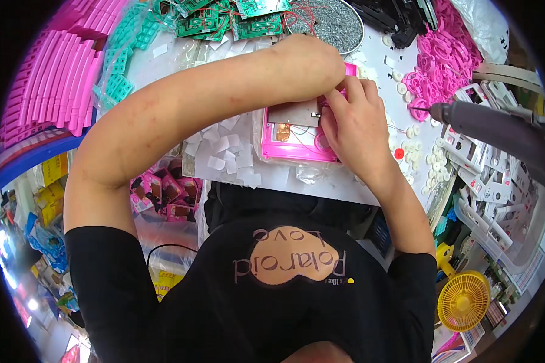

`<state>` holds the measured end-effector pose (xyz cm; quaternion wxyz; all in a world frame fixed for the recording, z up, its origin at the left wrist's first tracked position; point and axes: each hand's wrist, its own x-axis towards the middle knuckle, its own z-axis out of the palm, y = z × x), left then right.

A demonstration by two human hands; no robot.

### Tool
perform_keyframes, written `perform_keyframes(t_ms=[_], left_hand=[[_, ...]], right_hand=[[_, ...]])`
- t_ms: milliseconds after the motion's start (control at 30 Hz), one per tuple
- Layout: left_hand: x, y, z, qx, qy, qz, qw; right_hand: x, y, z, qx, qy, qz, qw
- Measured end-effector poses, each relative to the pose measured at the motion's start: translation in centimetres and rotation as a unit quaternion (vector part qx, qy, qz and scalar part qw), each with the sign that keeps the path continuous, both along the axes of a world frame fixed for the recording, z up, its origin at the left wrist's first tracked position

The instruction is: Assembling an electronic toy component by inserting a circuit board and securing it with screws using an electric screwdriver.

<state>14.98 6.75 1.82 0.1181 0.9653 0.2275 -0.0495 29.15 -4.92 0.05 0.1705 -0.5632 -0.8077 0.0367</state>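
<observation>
A bright pink plastic casing (277, 150) lies on the white worktop in front of me. Inside it are a silvery metal plate (293, 114), a small coppery part (283, 132) and thin wires. My left hand (323, 59) is bent down over the casing's far side, and its fingers are hidden behind the wrist. From the right, my right hand (360, 121) reaches over the casing's right side with fingers curled. Its thumb lies beside the metal plate, and its fingertips meet close to the left hand. What they hold there, if anything, is hidden.
Green circuit boards (257, 27) and a round dish of small metal screws (330, 27) stand at the back. Pink strap-like parts (445, 54) and white discs (437, 163) lie to the right, beneath a dark grey pointed tool (490, 124). Paper squares (224, 148) lie left of the casing.
</observation>
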Motion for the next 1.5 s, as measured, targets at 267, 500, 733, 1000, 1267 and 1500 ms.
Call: perform_keyframes(t_ms=[267,500,733,1000,1267,1500], left_hand=[[-0.8,0.3,-2.7,0.01,-0.107,0.032,0.994],[-5.7,-4.4,-4.0,0.017,-0.334,0.102,0.937],[-8.6,-6.0,-3.2,0.004,-0.402,0.146,0.904],[-7.5,-0.2,-2.6,-0.093,-0.243,0.426,0.866],[-6.3,-1.4,-3.9,-0.003,-0.383,0.274,0.882],[-5.1,-3.8,-2.6,-0.037,-0.362,0.237,0.901]], right_hand=[[-0.5,-0.7,0.3,-0.007,-0.02,0.005,1.0],[1.0,-1.0,1.3,-0.039,0.017,0.046,0.998],[0.5,-0.3,2.0,-0.048,-0.008,0.044,0.998],[0.2,-0.1,2.3,-0.083,-0.042,0.034,0.995],[0.7,2.0,1.0,0.017,0.216,-0.026,0.976],[-0.6,4.4,-0.9,-0.088,0.445,-0.044,0.89]])
